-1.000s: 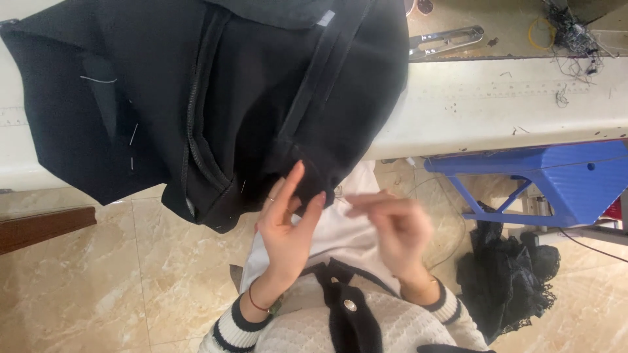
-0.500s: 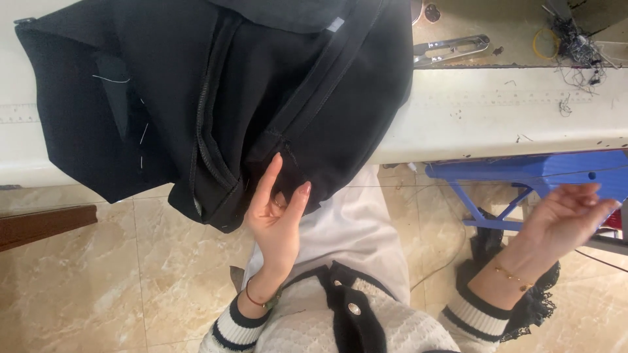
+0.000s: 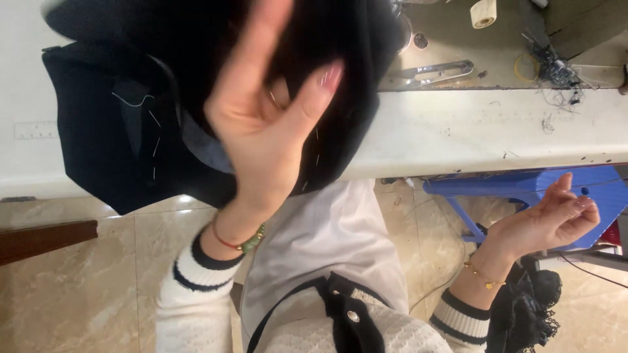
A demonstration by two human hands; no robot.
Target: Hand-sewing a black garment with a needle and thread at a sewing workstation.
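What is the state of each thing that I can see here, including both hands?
left hand: raised in front of the black garment, fingers spread, holding nothing.
right hand: out to the side above the blue stool, palm up, fingers curled, empty as far as visible.
black garment: bunched, hanging over the table edge, white threads showing.
scissors: lying flat on the table.
blue stool: standing under the table.

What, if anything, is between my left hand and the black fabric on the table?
Nothing visible. The left hand is raised open in front of the black fabric, with no object between them; whether it touches the cloth cannot be told.
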